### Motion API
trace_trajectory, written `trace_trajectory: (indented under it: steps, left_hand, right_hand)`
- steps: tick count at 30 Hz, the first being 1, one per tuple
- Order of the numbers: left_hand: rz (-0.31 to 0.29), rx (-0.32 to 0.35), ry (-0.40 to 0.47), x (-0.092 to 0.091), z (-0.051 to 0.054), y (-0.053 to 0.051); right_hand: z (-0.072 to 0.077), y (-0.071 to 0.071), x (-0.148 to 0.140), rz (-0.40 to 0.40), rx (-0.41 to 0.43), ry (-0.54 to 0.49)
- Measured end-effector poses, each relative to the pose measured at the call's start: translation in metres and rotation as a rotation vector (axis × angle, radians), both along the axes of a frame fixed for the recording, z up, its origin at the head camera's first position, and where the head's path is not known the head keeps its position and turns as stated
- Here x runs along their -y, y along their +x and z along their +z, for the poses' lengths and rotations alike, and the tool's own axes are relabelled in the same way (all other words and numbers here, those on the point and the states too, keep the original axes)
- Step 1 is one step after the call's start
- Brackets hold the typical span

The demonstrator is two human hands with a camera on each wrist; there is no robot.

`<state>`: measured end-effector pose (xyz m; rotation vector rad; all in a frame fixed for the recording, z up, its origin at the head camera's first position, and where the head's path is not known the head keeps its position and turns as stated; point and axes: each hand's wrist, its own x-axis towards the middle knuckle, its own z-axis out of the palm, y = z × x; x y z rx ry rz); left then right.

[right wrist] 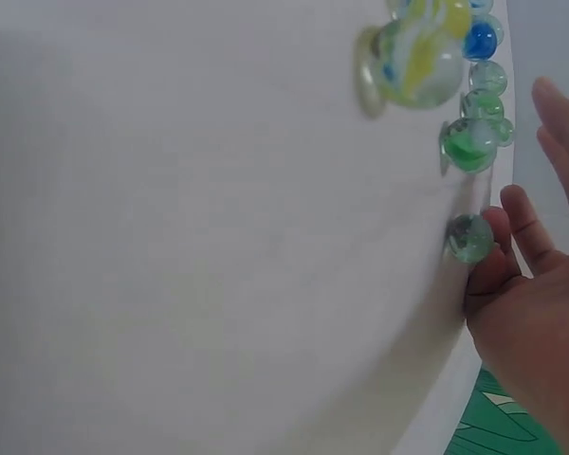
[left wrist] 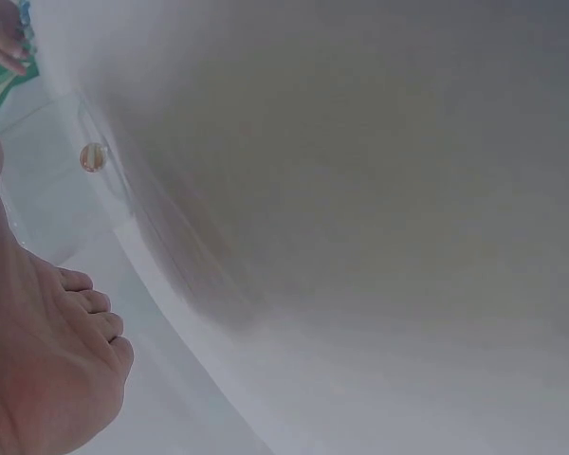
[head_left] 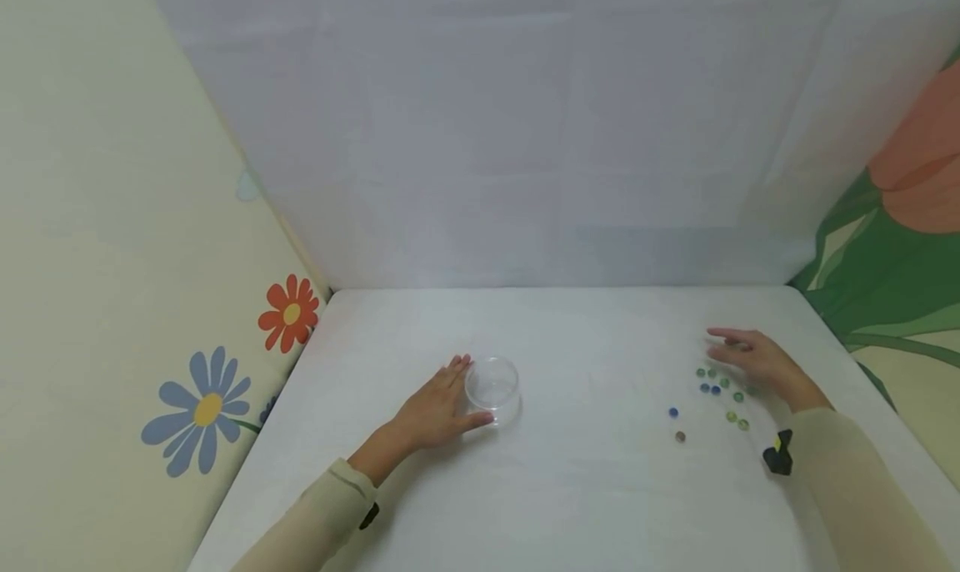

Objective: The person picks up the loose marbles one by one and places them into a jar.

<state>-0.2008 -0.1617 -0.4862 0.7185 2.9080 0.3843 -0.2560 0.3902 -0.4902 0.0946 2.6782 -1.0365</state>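
A clear round plastic cup (head_left: 492, 380) stands on the white table, left of the middle. My left hand (head_left: 438, 407) rests against its left side, fingers stretched along the back and thumb along the front. An orange-and-white marble (left wrist: 93, 157) shows through the cup wall in the left wrist view; I cannot tell whether it lies inside. Over the far edge of several glass marbles (head_left: 724, 383) is my right hand (head_left: 757, 362), index finger and thumb apart. In the right wrist view a clear greenish marble (right wrist: 470, 237) sits against its lower fingers.
Apart from the main cluster, a blue marble (head_left: 672, 412) and a brownish marble (head_left: 680, 437) lie to its left. A white sheet (head_left: 525, 155) hangs behind the table (head_left: 585, 489). Flower-patterned walls stand on both sides.
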Motion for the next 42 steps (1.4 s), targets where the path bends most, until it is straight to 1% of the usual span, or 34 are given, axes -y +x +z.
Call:
trace_trajectory:
  steps: [5, 12, 15, 20, 22, 25, 31, 36, 39, 42]
  left_hand:
    - [-0.005, -0.006, -0.003, 0.000, -0.001, -0.001]
    - [-0.002, 0.004, -0.023, 0.000, -0.003, -0.003]
    - [-0.003, -0.004, -0.008, -0.001, -0.002, -0.003]
    - [0.011, 0.006, -0.003, -0.001, -0.002, -0.001]
    - [0.018, 0.016, -0.014, 0.000, -0.002, -0.001]
    - [0.020, 0.017, 0.002, 0.000, -0.001, 0.000]
    - [0.020, 0.020, 0.008, 0.000, -0.001, 0.001]
    - [0.021, 0.014, 0.001, 0.000, -0.001, 0.001]
    - [0.021, 0.011, -0.003, 0.000, -0.003, 0.000]
    - [0.018, 0.010, -0.010, 0.000, -0.002, 0.000]
  right_hand:
    - [-0.004, -0.001, -0.004, 0.030, -0.014, 0.002]
    - [-0.009, -0.005, -0.009, 0.040, -0.004, 0.070]
    - [-0.009, -0.005, -0.009, 0.045, -0.017, 0.081]
    - [-0.007, -0.006, -0.008, 0.057, -0.032, 0.092]
    - [-0.008, -0.006, -0.008, 0.051, -0.026, 0.095]
    - [-0.010, -0.007, -0.008, 0.031, -0.022, 0.101]
    - [-0.014, -0.007, -0.008, -0.007, -0.031, 0.098]
    - [-0.011, -0.006, -0.005, -0.019, -0.018, 0.096]
    - [-0.009, -0.005, -0.003, -0.038, -0.009, 0.099]
    - [-0.007, -0.004, -0.001, -0.063, 0.000, 0.095]
